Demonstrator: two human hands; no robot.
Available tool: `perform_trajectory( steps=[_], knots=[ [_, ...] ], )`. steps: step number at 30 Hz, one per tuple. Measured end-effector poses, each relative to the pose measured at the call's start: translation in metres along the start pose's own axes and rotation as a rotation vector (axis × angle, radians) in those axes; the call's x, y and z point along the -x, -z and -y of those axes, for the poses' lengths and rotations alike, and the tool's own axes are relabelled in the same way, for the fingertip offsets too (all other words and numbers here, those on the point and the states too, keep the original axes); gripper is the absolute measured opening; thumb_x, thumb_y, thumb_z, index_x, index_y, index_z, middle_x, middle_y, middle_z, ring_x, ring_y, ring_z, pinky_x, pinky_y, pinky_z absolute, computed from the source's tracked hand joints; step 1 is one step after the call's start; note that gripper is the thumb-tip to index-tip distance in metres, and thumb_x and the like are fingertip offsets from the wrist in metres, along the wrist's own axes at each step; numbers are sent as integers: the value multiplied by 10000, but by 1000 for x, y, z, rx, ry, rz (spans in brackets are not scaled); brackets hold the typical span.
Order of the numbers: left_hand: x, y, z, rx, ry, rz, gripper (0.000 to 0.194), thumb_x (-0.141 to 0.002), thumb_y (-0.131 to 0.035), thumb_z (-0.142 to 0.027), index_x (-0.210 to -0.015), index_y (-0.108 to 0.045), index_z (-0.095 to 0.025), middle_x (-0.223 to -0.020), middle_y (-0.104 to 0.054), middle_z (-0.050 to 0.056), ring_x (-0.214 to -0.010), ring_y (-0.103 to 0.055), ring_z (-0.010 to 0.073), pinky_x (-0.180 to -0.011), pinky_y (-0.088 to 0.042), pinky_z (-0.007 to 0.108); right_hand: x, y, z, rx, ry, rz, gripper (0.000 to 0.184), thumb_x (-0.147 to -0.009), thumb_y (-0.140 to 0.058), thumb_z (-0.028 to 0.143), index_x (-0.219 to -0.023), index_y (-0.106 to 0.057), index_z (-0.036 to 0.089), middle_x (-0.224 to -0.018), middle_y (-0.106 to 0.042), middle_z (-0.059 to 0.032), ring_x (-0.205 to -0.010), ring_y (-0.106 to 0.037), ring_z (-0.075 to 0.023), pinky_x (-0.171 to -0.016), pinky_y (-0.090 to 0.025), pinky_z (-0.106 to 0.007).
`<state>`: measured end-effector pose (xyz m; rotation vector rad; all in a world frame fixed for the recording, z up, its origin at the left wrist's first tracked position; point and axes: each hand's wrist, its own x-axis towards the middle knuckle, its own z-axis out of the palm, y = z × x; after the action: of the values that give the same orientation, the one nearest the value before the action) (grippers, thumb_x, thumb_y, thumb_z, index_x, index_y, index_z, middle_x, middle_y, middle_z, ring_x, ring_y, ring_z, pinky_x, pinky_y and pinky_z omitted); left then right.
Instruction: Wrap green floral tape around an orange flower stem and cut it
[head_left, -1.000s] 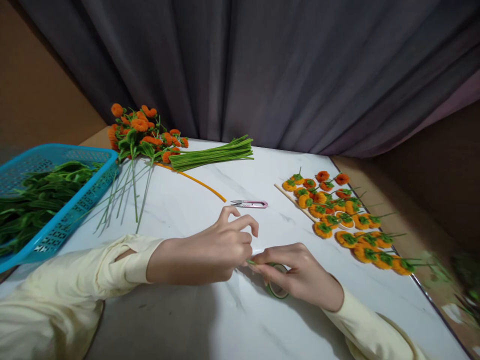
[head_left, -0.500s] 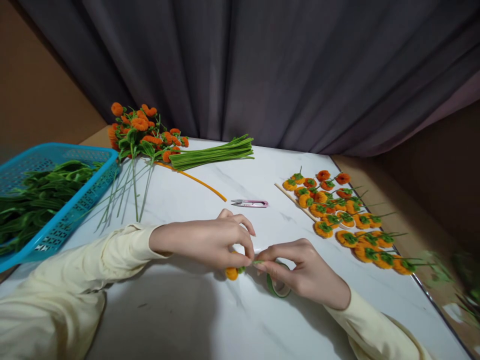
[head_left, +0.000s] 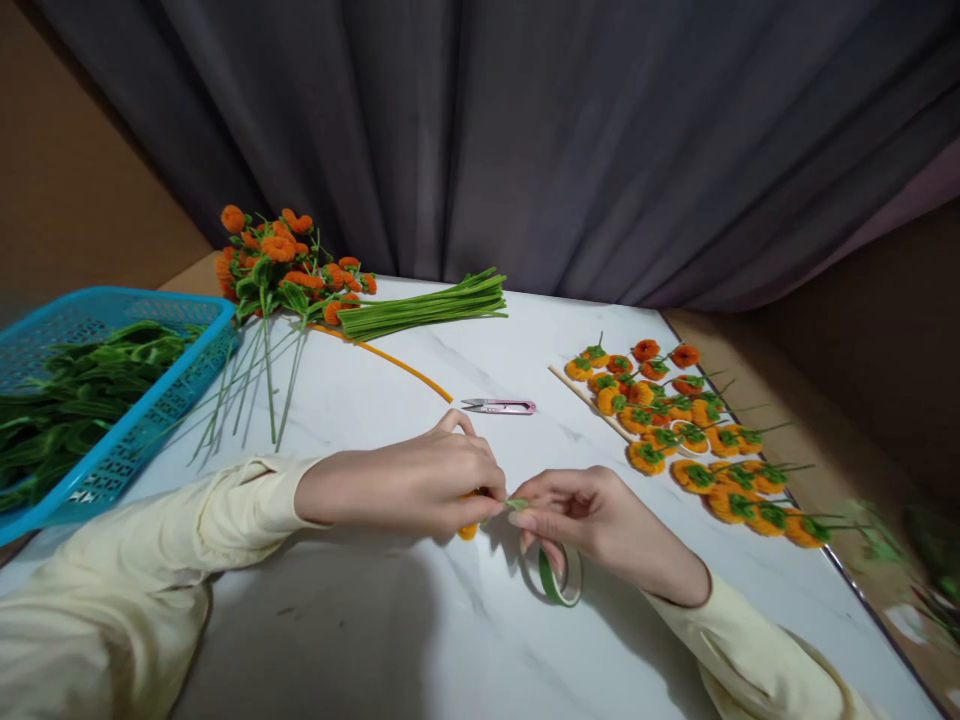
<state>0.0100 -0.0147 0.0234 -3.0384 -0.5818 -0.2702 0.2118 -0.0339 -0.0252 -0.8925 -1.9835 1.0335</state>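
Head view, left hand: thumb and forefinger are pressed together near the middle of the table; a yellow flower appears to be pinched there, its head mostly covered by the fingers.
Head view, right hand: a green strip is pinched between thumb and forefinger, just right of the left fingertips; the other fingers are curled below.
Head view, tape roll: it is seen upright on edge just under the right hand; whether it is borne by the curled fingers or by the table cannot be told.
Head view, flower handling: the head is judged light, soft and easily crushed; it is best held by its green base, with the petals left unsqueezed.
Head view, strip handling: it is judged thin, light and easily torn; it is best gripped close to the flower and kept gently taut.
Head view, far middle: small scissors, an orange wire and a bundle of green stems are laid out; orange flowers are heaped far left.
Head view, sides: green leaves are held in a blue basket at left; yellow and orange flowers are spread at right, beside a wooden stick.
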Motion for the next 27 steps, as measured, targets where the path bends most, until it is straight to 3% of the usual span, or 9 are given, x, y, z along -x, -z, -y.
perform_trajectory(
  steps=[4, 9, 18, 27],
  knots=[
    [0, -6, -3, -224, -39, -99, 229, -873, -446, -112, -703, -600, -126, -720, -619, 19, -732, -541, 137, -928, -208, 406, -4, 1, -6, -261, -92, 77, 270, -760, -693, 325, -892, -611, 103, -625, -654, -27, -395, -506, -60, -420, -402, -178],
    [4, -9, -7, -324, -63, -111, 255, -873, -410, -97, -688, -580, -134, -703, -603, 27, -722, -516, 147, -925, -208, 420, -5, 3, -10, -416, -123, 148, 266, -765, -694, 309, -868, -562, 103, -620, -659, -33, -390, -509, -61, -419, -413, -179],
    [4, -11, -5, -290, -89, -179, 290, -896, -380, -119, -700, -593, -130, -708, -609, 38, -726, -519, 147, -959, -198, 421, -4, 1, -7, -396, -84, 105, 268, -823, -632, 344, -829, -588, 80, -638, -651, -53, -387, -459, -33, -410, -346, -166],
    [4, -8, -8, -191, -97, -137, 272, -859, -401, -106, -634, -550, -145, -664, -599, 8, -647, -496, 120, -913, -226, 379, -2, 2, -5, -290, -32, 147, 232, -804, -649, 305, -820, -585, 82, -626, -646, -52, -387, -429, -30, -396, -330, -162]
  ],
)
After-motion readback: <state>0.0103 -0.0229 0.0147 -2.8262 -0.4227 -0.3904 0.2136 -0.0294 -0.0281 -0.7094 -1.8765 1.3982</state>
